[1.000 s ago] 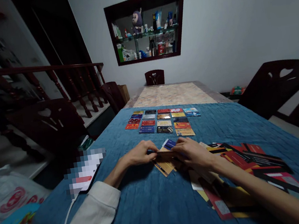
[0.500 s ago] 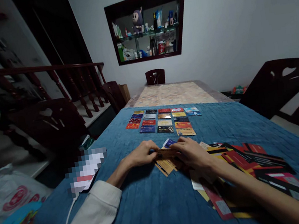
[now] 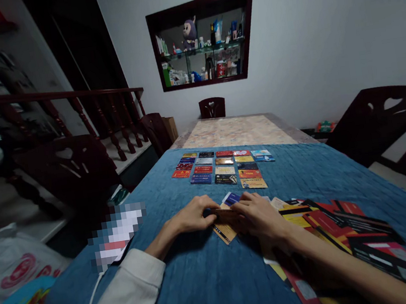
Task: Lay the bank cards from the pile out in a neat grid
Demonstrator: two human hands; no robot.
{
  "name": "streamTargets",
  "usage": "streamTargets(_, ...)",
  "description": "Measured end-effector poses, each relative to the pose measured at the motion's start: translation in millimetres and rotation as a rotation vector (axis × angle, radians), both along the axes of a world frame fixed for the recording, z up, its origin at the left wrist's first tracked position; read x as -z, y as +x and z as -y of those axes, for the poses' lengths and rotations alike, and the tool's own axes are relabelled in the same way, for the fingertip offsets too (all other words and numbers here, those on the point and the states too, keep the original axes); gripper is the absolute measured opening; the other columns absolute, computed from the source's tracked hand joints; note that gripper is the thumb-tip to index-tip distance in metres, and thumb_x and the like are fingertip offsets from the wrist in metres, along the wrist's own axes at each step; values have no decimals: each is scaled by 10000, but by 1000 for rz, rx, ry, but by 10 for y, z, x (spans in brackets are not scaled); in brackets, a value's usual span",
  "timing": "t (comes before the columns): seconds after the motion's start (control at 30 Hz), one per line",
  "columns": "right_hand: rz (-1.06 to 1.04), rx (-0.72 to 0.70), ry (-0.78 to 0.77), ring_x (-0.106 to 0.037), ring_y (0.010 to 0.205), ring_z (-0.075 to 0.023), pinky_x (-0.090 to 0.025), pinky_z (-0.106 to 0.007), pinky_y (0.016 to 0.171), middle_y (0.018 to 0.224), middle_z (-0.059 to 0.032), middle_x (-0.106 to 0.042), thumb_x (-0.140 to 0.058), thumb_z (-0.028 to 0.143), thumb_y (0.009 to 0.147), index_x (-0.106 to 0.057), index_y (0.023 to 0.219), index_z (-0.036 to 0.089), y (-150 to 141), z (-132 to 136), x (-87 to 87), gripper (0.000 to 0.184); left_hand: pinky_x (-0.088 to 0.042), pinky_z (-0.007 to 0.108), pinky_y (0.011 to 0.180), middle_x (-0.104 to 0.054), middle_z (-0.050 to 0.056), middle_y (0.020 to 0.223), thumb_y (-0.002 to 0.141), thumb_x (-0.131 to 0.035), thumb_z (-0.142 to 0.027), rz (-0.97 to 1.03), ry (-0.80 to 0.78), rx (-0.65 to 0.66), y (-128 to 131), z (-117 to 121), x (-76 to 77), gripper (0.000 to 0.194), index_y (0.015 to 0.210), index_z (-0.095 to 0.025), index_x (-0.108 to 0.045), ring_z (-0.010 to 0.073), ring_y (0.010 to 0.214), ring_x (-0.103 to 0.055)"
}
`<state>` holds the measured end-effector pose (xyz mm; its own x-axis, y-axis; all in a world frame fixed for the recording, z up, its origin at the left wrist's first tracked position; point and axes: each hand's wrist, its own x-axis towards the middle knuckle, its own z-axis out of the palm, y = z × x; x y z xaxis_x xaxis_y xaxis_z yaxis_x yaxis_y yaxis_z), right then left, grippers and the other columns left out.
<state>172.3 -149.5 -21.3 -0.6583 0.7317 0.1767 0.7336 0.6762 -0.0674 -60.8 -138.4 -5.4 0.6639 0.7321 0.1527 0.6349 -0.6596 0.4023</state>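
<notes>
Both hands grip a tan card between them, tilted so that mostly its edge shows. My left hand pinches its left end with thumb and fingers. At the other end, my right hand has its fingers closed over the card. Below lies another tan card with dark printing, flat on the cloth. A blue and white card shows just behind the fingers. Beneath and beside my right forearm spreads a loose pile of red, black and yellow cards. Farther off, overlapping cards lie in several columns.
A blue cloth covers the near part of the table. On the left lies a pixelated phone-like object with a white cable. Dark wooden chairs stand around the table. A white plastic bag is at far left.
The view has shifted slightly, so the scene sits a little lower. Both hands keep hold of the tan card, which is now turned more edge-on.
</notes>
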Motion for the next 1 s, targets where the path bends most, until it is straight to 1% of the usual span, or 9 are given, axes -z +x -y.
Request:
streamTargets(0.17, -4, 16, 8, -522, 980, -247, -340, -345, 770, 975, -91, -712, -508, 144, 852, -644, 1039, 192, -7, 15, 10, 236, -455, 250, 805, -683, 42, 925, 789, -584, -127, 25, -4, -7, -4, -6, 17, 256, 1008, -152, -713, 154, 868, -601)
streamTargets(0.33, -14, 39, 1, -516, 980, -239, -334, -339, 770, 1020, -88, -711, -486, 132, 869, -613, 1185, 198, 1, 8, 19, 346, -453, 234, 769, -689, 38, 897, 797, -550, -96, 47, 7, -42, 14, -26, 61, 222, 940, -147, -712, 140, 827, -601)
streamTargets(0.47, -26, 50, 18, -515, 992, -237, -328, -339, 781, 1084, -81, -705, -500, 147, 893, -584, 1244, 218, 4, -16, 57, 368, -453, 238, 772, -690, 34, 883, 796, -544, -86, 64, 26, -62, 39, -34, 97, 203, 906, -149, -703, 139, 823, -602)
streamTargets(0.6, -21, 67, 121, -517, 1022, -244, -325, -349, 821, 1147, -90, -674, -531, 162, 894, -545, 1294, 214, -2, -39, 111, 403, -455, 247, 775, -697, 27, 881, 802, -552, -94, 97, 32, -105, 62, -39, 116, 180, 882, -156, -701, 141, 813, -602)
streamTargets(0.73, 1, 81, 253, -510, 1012, -260, -314, -368, 855, 1123, -115, -640, -525, 201, 914, -531, 1301, 180, -14, -37, 136, 387, -461, 267, 793, -705, 26, 888, 794, -559, -101, 126, 29, -164, 85, -55, 122, 194, 897, -161, -712, 155, 832, -616)
streamTargets(0.87, 16, 70, 360, -493, 992, -265, -306, -382, 870, 1082, -119, -618, -505, 218, 940, -533, 1282, 170, 1, -32, 115, 347, -473, 273, 798, -712, 40, 928, 794, -559, -107, 167, 15, -195, 117, -73, 118, 228, 947, -153, -722, 159, 839, -626)
streamTargets(1.0, 20, 78, 431, -474, 976, -268, -304, -387, 873, 1075, -120, -606, -476, 202, 956, -567, 1230, 172, 39, -30, 59, 290, -478, 276, 800, -719, 38, 934, 797, -568, -112, 191, -5, -195, 168, -99, 85, 236, 973, -148, -722, 164, 846, -631)
